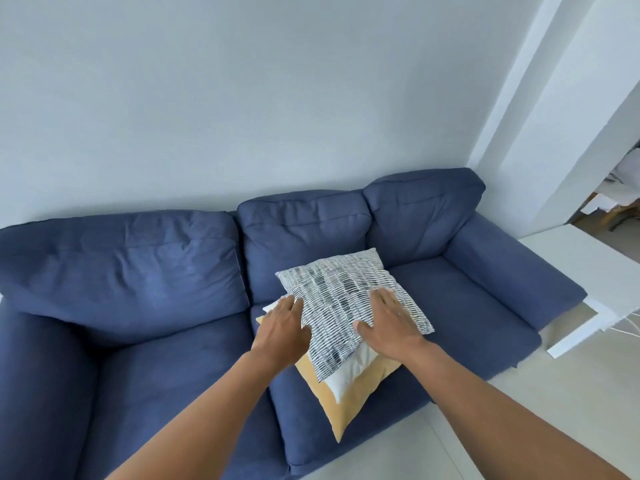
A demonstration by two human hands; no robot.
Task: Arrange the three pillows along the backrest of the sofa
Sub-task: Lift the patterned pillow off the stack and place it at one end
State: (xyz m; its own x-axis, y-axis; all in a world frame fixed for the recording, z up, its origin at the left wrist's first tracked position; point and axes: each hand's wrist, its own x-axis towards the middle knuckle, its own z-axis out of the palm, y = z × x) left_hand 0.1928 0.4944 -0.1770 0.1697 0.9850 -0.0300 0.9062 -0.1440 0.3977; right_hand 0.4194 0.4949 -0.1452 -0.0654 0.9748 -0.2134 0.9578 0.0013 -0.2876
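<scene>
Fingers [388,299] of the right hand [389,323] lie flat and a little spread on the patterned pillow [341,306], palm down, thumb out toward the left and gripping nothing; those of the left hand [284,323] are held close together, flat against that pillow's left edge, with no visible pinch. A pale wall [242,98] fills the upper half of the view. Below it stands the blue sofa [138,306], with three back cushions in a row along the backrest [304,230] and a fat arm at each end. Both bare forearms reach in from the bottom edge toward the middle seat. To the right of the sofa stands a white bench [588,265], its top just beside the sofa's arm. All three pillows sit stacked on the middle seat cushion, none of them against the backrest. The yellow pillow [346,407] is at the bottom, one corner pointing over the front edge of the seat. On it lies the white pillow [353,368], mostly covered, showing at the near side and as a small corner by the left hand. The patterned pillow, white with dark dashes, lies on top, turned at an angle, its far corner near the middle back cushion.
</scene>
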